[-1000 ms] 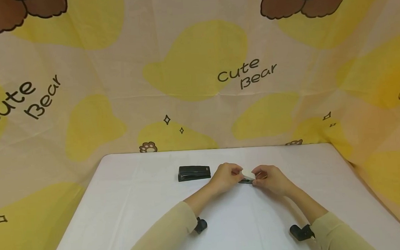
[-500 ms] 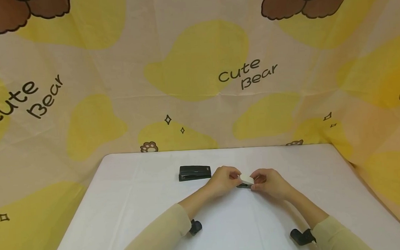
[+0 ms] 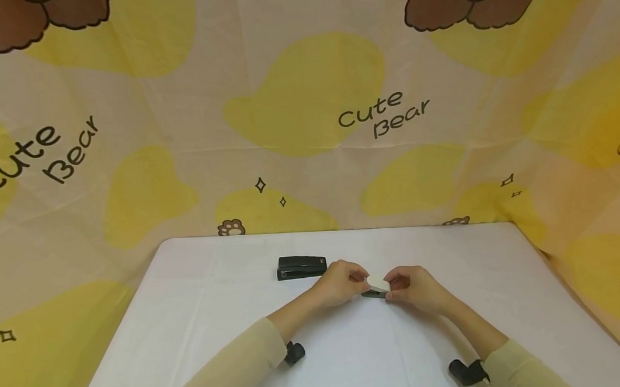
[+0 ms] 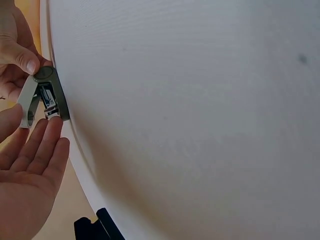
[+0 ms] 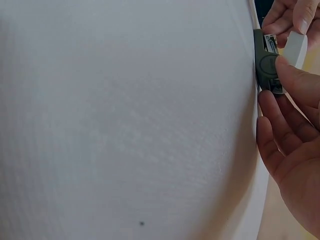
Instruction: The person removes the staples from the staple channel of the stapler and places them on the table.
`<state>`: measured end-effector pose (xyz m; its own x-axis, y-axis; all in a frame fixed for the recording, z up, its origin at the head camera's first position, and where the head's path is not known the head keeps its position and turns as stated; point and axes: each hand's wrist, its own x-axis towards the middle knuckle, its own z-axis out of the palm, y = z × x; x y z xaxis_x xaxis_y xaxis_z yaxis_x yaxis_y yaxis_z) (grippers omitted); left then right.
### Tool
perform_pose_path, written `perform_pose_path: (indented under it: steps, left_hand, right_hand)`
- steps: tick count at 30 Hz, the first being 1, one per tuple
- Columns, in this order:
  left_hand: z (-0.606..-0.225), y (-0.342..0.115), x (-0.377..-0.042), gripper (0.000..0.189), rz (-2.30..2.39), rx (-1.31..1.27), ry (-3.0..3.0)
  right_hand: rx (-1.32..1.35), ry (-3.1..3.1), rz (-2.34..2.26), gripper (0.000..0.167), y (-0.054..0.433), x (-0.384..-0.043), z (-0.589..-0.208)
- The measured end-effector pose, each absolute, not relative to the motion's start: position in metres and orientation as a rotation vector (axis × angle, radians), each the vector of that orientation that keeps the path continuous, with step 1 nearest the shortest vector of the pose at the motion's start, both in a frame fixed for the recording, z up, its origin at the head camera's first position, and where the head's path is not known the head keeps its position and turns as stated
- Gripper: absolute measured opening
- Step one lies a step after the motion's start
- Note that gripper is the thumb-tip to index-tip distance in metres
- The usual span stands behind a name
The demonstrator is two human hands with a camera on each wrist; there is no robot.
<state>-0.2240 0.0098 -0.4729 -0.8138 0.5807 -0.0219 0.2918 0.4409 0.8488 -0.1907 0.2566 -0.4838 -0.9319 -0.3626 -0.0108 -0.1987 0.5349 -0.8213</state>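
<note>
Between both hands is a small stapler with a white upper arm and a dark green base. Its arm is raised at an angle from the base, baring the metal inside, as the left wrist view shows at the stapler. My left hand holds the white arm near its free end between thumb and fingers. At the hinge end, my right hand grips the stapler, its thumb against the round pivot in the right wrist view, where the base stands close against the table.
A larger black stapler lies on the white table, just left of and behind the left hand. Dark wrist cameras hang at both sleeves. A patterned yellow cloth rises behind the table's far edge.
Both hands have moved the small stapler slightly left and toward the person, keeping their grips. The black stapler stays where it was.
</note>
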Motion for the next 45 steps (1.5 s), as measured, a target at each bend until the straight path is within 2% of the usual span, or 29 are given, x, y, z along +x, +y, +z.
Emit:
perform_pose_path:
  steps: [45]
  left_hand:
    - [-0.467, -0.032, -0.180, 0.016, 1.288, 0.773, 2.306]
  right_hand:
    - [-0.553, 2.438, -1.352, 0.023, 0.228, -0.155, -0.482]
